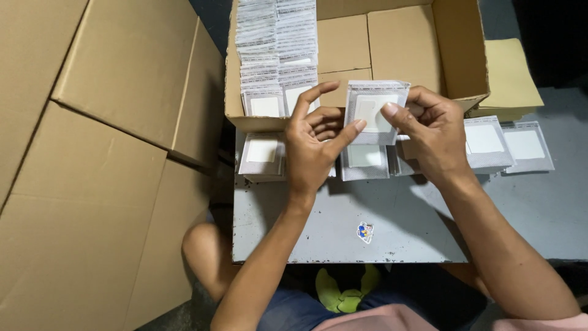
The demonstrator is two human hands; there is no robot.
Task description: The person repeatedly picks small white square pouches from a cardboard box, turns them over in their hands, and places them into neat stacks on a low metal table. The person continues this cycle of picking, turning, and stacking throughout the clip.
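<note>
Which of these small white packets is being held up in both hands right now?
The packet pinched between the left hand and right hand, raised in front of the cardboard box. The others lie on the table or stand packed in the box.

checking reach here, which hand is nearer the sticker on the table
Left. The left hand is up and left of the sticker; the right hand is farther, up and to its right. Neither touches it.

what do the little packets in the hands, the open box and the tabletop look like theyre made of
The packet held between the left hand and the right hand looks like thin translucent plastic film with a white insert, judging by its slight sheen. The open box is plain brown corrugated cardboard, matte, with folded flaps. The table seems painted grey metal, scuffed and chipped at the edge, though that is uncertain.
</note>
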